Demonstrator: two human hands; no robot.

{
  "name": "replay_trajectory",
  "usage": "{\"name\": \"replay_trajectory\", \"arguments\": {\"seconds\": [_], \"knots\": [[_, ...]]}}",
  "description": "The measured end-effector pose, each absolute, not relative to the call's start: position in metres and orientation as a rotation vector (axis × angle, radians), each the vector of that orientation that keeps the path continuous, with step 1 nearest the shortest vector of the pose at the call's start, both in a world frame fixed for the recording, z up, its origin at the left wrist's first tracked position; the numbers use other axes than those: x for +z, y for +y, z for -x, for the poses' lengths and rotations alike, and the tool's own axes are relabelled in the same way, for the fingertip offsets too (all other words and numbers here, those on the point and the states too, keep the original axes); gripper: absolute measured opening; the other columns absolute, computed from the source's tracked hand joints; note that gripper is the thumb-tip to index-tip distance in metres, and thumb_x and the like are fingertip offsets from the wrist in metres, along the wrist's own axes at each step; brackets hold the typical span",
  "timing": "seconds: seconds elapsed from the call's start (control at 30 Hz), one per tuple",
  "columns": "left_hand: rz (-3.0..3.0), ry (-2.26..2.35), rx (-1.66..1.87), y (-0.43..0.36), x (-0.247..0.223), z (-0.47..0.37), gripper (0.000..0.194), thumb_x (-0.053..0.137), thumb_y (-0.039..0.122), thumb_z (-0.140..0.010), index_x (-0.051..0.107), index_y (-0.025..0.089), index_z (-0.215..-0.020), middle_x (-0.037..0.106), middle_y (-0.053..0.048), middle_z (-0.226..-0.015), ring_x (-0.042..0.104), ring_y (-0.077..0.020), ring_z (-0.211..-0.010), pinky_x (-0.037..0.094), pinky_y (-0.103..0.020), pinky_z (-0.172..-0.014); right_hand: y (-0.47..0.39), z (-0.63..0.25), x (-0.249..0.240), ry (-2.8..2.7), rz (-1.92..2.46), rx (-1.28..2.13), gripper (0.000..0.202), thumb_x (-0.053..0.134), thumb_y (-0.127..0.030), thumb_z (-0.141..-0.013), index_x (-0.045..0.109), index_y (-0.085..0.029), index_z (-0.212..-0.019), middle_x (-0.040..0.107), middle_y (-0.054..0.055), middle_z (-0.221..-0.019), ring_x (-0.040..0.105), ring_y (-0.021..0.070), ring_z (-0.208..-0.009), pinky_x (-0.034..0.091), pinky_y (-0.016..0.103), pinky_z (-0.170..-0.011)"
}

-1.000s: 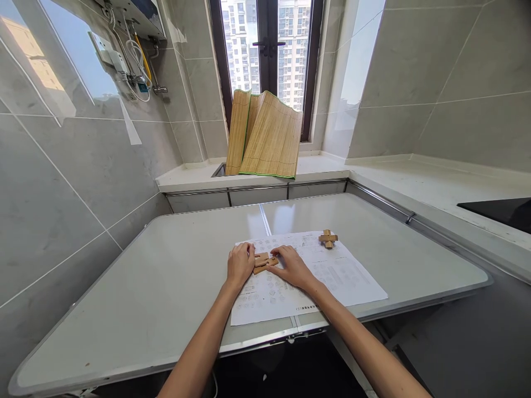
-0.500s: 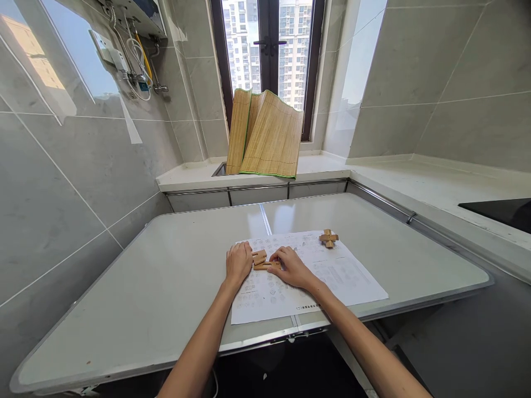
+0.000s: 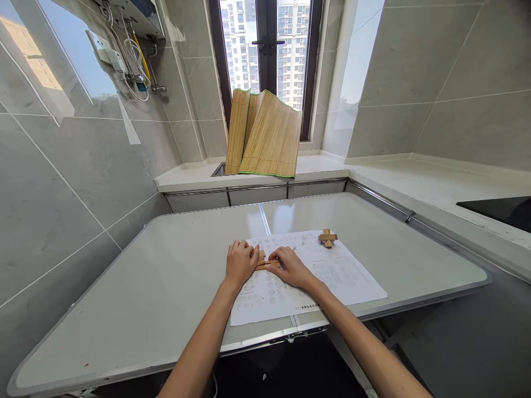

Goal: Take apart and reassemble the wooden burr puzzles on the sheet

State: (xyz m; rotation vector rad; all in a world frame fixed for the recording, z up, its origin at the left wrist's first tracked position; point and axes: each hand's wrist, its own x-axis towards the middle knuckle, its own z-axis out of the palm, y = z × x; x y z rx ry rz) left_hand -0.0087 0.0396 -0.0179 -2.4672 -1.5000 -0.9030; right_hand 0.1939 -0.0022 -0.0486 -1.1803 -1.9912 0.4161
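Note:
Two notched wooden puzzle pieces (image 3: 262, 267) lie close together on the printed paper sheet (image 3: 348, 282), between my hands and partly hidden by them. My left hand (image 3: 240, 262) is closed over the left ends of the pieces, with its thumb side against them. From the right, my right hand (image 3: 290, 268) pinches the right end of the nearer piece between thumb and fingers. An assembled cross-shaped wooden puzzle (image 3: 327, 238) rests near the sheet's far right corner, apart from both hands.
The sheet lies on a white folding table (image 3: 166, 287) with a metal seam down its middle. Beyond the table is a white counter (image 3: 319, 163) with a folded bamboo mat (image 3: 271, 135) standing on it before the window. A black cooktop (image 3: 501, 211) sits at right.
My left hand has shifted slightly right, its thumb and fingers now covering more of the wooden pieces. My right hand keeps nearly the same place and grip.

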Motion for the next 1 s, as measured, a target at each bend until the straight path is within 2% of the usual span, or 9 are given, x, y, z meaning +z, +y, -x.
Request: {"name": "replay_trajectory", "arguments": {"seconds": [0.17, 0.33, 0.47, 0.6, 0.7, 0.87, 1.0], "knots": [[2.484, -1.460, -0.832, 0.038, -0.016, 0.007, 0.045, 0.042, 0.042, -0.103, 0.069, 0.021, -0.073, 0.066, -0.010, -0.085, 0.056, -0.0254, -0.089, 0.041, -0.040, -0.083, -0.004, -0.194, -0.047, -1.992, 1.178, 0.435, 0.021, 0.067, -0.040, -0.093, 0.065, -0.024, -0.106, 0.066, 0.005, -0.102, 0.057, 0.0241, -0.098, 0.047, 0.040, -0.090], [2.504, -1.443, -0.812, 0.038, -0.016, 0.007, 0.053, 0.038, 0.045, -0.105, 0.064, 0.021, -0.066, 0.067, -0.010, -0.077, 0.057, -0.0253, -0.085, 0.039, -0.040, -0.084, -0.008, -0.192, -0.044, -2.011, 1.205, 0.430, 0.022, 0.069, -0.040, -0.091, 0.068, -0.024, -0.106, 0.065, 0.005, -0.097, 0.057, 0.0246, -0.095, 0.047, 0.039, -0.087], [2.469, -1.511, -0.920, 0.037, -0.016, 0.008, 0.056, 0.031, 0.045, -0.106, 0.058, 0.021, -0.063, 0.066, -0.008, -0.069, 0.058, -0.0229, -0.076, 0.039, -0.037, -0.080, -0.009, -0.191, -0.041, -2.016, 1.221, 0.416, 0.020, 0.070, -0.040, -0.089, 0.069, -0.023, -0.101, 0.064, 0.005, -0.093, 0.057, 0.0243, -0.092, 0.047, 0.038, -0.083], [2.494, -1.728, -1.115, 0.035, -0.016, 0.008, 0.056, 0.022, 0.044, -0.107, 0.055, 0.022, -0.069, 0.057, -0.003, -0.059, 0.053, -0.0187, -0.057, 0.034, -0.031, -0.061, -0.010, -0.190, -0.040, -2.006, 1.225, 0.409, 0.020, 0.072, -0.041, -0.088, 0.067, -0.023, -0.095, 0.064, 0.005, -0.092, 0.058, 0.0243, -0.091, 0.048, 0.039, -0.084], [2.522, -1.870, -1.306, 0.033, -0.014, 0.007, 0.050, 0.019, 0.046, -0.106, 0.051, 0.023, -0.075, 0.047, 0.001, -0.052, 0.046, -0.0174, -0.048, 0.031, -0.031, -0.055, -0.009, -0.190, -0.042, -2.006, 1.225, 0.403, 0.022, 0.072, -0.044, -0.088, 0.066, -0.023, -0.092, 0.063, 0.005, -0.092, 0.058, 0.0245, -0.091, 0.048, 0.039, -0.084], [2.640, -2.015, -1.997, 0.033, -0.006, 0.003, 0.038, 0.025, 0.051, -0.103, 0.040, 0.025, -0.080, 0.042, 0.006, -0.055, 0.044, -0.0137, -0.047, 0.038, -0.027, -0.052, -0.005, -0.192, -0.047, -1.978, 1.247, 0.396, 0.027, 0.068, -0.049, -0.091, 0.066, -0.023, -0.098, 0.063, 0.006, -0.095, 0.057, 0.0256, -0.094, 0.048, 0.040, -0.083], [2.786, -2.039, -2.352, 0.037, -0.001, 0.004, 0.035, 0.025, 0.053, -0.099, 0.035, 0.025, -0.082, 0.042, 0.007, -0.060, 0.031, -0.0086, -0.039, 0.028, -0.023, -0.041, -0.003, -0.194, -0.049, -1.912, 1.260, 0.423, 0.028, 0.065, -0.049, -0.093, 0.065, -0.023, -0.103, 0.064, 0.008, -0.103, 0.059, 0.0260, -0.099, 0.049, 0.040, -0.086]]}}
